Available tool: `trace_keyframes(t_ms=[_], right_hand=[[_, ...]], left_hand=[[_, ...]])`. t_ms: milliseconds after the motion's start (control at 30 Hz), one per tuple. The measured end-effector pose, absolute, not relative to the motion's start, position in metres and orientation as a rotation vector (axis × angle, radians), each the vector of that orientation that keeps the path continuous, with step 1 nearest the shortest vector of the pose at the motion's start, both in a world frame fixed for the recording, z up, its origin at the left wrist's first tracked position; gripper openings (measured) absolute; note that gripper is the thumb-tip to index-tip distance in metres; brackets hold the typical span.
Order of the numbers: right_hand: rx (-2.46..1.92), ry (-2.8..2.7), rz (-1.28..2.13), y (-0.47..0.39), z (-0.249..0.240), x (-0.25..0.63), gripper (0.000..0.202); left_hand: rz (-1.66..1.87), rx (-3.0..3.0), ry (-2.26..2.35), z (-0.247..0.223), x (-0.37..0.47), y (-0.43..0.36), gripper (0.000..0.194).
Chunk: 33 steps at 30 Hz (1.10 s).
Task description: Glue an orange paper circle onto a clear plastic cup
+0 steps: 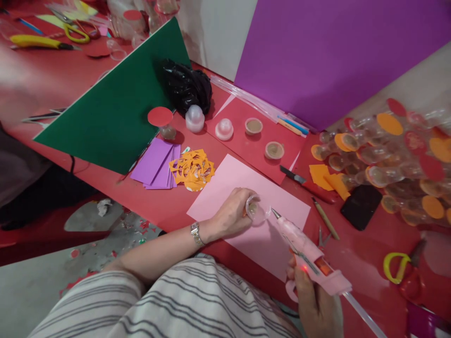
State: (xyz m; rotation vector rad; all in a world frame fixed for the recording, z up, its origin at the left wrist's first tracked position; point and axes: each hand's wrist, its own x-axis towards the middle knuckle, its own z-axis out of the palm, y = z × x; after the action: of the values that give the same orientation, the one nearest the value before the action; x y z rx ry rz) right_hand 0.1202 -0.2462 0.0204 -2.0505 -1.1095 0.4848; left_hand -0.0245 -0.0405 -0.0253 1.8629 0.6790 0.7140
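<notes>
Clear plastic cup [256, 212], small and thin-walled, sits pinched in the bent fingers of my left hand [232, 211], over the pink sheet [229, 173]. I grip it at the rim on one side, which I judge leaves the far side free for the metal nozzle [276, 214] of the hot glue gun [306, 253]. That tip points at the cup from just beside it; I can't tell whether the two touch. My right hand [313, 295] is wrapped around the gun's handle, though how hard the trigger is squeezed doesn't show. I have the gun slanting in from my right, likely so its body and the translucent glue stick [364, 314] behind stay clear of my other fingers. The pink sheet lies flat below both, perhaps to catch drips.

The cup is colourless and glossy, tilted so that its round rim shows as a pale ring; through it I see a greenish-brown tint inside. Towards the nozzle its wall fades almost into the pink behind, so the exact outline there is hard to make out.
</notes>
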Motion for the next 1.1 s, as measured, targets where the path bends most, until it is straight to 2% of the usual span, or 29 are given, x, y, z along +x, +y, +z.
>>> trace_keyframes(t_ms=[467, 900, 1100], right_hand=[[-2.116, -1.096, 0.407, -0.267, 0.004, 0.109, 0.043], [-2.088, -1.053, 0.487, -0.26, 0.007, 0.108, 0.043], [-2.029, -1.111, 0.49, -0.257, 0.008, 0.121, 0.042]], left_hand=[[0.748, 1.834, 0.678, -0.026, -0.025, -0.041, 0.028], [0.728, 1.857, 0.531, -0.026, -0.026, -0.039, 0.033], [0.695, 1.855, 0.492, -0.026, -0.026, -0.039, 0.028]])
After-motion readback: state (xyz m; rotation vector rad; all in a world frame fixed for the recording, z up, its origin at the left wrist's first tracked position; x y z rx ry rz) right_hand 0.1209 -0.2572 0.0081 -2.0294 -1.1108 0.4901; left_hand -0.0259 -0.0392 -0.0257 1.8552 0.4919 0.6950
